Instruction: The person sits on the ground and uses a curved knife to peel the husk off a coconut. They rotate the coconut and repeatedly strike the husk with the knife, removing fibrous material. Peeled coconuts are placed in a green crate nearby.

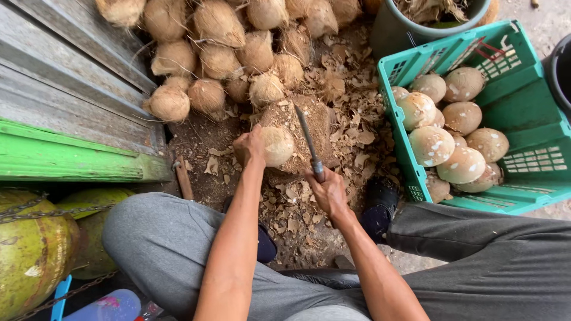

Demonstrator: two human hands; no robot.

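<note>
Ground (196, 139): bare dirt between your knees, strewn with dry husk chips and shavings.
Husked pile (220, 53): a heap of fibrous brown coconuts lies at the top of the view, against the grey boards on your left.
Crate (523, 119): a green plastic crate sits to your right, holding shaved pale coconuts (446, 137) with white patches; it stands well apart from your hands.
Bucket (392, 32): a grey bucket of husk scraps stands just behind the crate.
Green coconuts (30, 249): two unhusked green ones rest at your lower left, a chain across them.
Chopping block (318, 128): a worn stump sits in front of you, under the work.
Your legs: grey trousers, knees spread wide, dark shoes either side of the block.
Left arm: stretched straight forward, forearm bare, wrist slightly bent down.
Left hand (250, 147): your fingers wrap over the near side of the coconut (277, 145), pinning it on the block's left edge.
Coconut: pale, round, partly shaved, touching the block.
Right arm: reaches forward and inward, elbow near your right knee.
Right hand (328, 191): clenched around the handle of the knife (306, 134).
Knife: its long narrow blade points up and away from you, tilted left, just to the right of the coconut.
</note>
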